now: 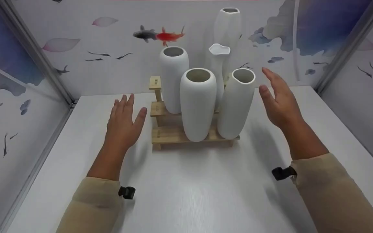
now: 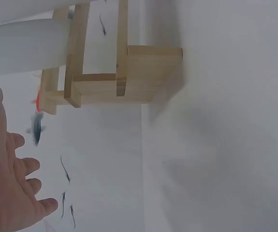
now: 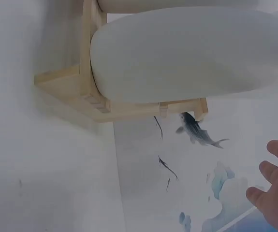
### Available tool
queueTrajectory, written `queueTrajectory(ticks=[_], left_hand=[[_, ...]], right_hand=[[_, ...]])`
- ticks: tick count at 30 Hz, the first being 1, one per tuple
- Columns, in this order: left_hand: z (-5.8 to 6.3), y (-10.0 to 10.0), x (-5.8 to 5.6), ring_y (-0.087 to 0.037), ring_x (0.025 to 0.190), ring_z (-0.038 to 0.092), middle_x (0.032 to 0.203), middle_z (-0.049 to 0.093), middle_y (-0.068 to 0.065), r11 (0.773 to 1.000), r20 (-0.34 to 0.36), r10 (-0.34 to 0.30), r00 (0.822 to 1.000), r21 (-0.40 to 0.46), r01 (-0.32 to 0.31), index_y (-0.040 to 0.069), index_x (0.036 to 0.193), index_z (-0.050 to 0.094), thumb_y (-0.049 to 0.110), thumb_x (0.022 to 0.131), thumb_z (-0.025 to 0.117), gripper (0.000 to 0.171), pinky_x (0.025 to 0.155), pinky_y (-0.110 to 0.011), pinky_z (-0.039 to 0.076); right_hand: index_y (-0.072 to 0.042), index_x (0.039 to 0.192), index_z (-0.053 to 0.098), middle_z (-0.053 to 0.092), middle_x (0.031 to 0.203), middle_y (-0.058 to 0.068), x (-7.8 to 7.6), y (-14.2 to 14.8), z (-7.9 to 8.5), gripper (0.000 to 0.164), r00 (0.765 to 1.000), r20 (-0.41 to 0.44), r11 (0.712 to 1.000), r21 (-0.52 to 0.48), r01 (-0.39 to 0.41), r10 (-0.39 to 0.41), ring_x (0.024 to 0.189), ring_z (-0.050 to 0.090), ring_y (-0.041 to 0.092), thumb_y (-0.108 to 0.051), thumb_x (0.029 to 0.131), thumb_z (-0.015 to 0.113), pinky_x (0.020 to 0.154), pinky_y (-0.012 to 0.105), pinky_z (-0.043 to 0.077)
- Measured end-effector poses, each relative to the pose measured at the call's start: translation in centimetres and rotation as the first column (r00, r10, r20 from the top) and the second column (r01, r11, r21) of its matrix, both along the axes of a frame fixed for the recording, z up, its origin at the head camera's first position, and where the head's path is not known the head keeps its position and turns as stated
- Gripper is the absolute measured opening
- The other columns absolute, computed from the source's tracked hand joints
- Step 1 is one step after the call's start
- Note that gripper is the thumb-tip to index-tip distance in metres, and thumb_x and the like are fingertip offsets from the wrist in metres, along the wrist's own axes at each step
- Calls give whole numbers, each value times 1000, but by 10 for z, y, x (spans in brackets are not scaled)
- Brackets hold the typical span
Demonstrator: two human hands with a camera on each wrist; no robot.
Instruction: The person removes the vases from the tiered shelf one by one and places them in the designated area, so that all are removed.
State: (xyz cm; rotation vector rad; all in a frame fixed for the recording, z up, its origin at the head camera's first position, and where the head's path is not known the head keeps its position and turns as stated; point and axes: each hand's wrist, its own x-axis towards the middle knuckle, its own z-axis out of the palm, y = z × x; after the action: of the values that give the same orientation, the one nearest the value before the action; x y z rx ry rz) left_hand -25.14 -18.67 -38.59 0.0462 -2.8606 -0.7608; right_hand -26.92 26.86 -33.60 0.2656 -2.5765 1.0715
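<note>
A stepped wooden stand (image 1: 168, 135) holds several white vases. On its lowest step are a front vase (image 1: 197, 106) with a round mouth and, to its right, a vase (image 1: 236, 106) with a slanted rim. Behind them stand a rounded vase (image 1: 174, 81), a slim one with a wavy rim (image 1: 219, 49) and a tall faceted one (image 1: 228, 27). My left hand (image 1: 124, 124) is held left of the stand, fingers extended, touching nothing. Right of the vases, my right hand (image 1: 280, 102) hovers apart from them with straight fingers. The right wrist view shows the slanted-rim vase (image 3: 187, 53) close up.
The stand sits toward the back of a white table (image 1: 186, 191). Behind it rises a panel (image 1: 115, 71) painted with fish and petals. Similar panels close the left and right sides. A small black device (image 1: 128, 193) is fixed at the left cuff, another (image 1: 283, 173) at the right.
</note>
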Motion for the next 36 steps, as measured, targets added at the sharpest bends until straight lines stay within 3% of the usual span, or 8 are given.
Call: queueTrajectory(ticks=[7,14,17,22,28,36], left_hand=[[-9,2,3,-35,170,10,183,12,-7,971,71,-55,996,237,36,27,174,10,80,104,22,89,135,-67,14],[-18,5,8,-35,169,15,182,15,-7,951,123,-54,991,309,14,29,174,12,82,102,23,90,134,-65,18],[-20,7,11,-33,169,15,182,16,-5,926,160,-70,985,377,4,29,174,13,81,103,26,89,135,-63,19],[-22,9,13,-28,168,20,181,20,2,857,238,-99,966,514,-39,31,173,15,77,104,31,84,135,-59,26],[-25,8,11,-25,167,25,179,25,6,819,293,-91,952,566,-95,34,172,17,74,106,33,79,134,-55,30],[-36,7,8,-27,161,38,176,32,1,755,337,-94,937,638,-153,31,172,22,63,109,45,75,129,-50,40]], right_hand=[[-41,167,32,31,177,-10,11,-9,-13,58,993,-32,967,-227,-118,114,167,24,25,-53,110,37,133,67,20],[-36,167,34,39,173,-6,14,-17,-26,61,987,-27,912,-379,-157,158,159,39,24,-42,107,45,133,60,30],[-35,167,34,40,170,-3,16,-18,-32,65,983,-5,889,-427,-167,182,153,45,25,-38,104,50,131,60,34],[-36,166,35,46,164,0,16,-20,-46,70,978,12,884,-429,-185,210,147,50,24,-33,100,59,126,59,40],[-33,165,36,51,157,-1,14,-24,-59,78,969,51,869,-456,-193,242,139,55,21,-28,97,73,116,37,48],[-30,163,38,53,156,-2,12,-30,-73,87,961,100,879,-436,-191,258,136,56,21,-26,90,87,107,30,51]])
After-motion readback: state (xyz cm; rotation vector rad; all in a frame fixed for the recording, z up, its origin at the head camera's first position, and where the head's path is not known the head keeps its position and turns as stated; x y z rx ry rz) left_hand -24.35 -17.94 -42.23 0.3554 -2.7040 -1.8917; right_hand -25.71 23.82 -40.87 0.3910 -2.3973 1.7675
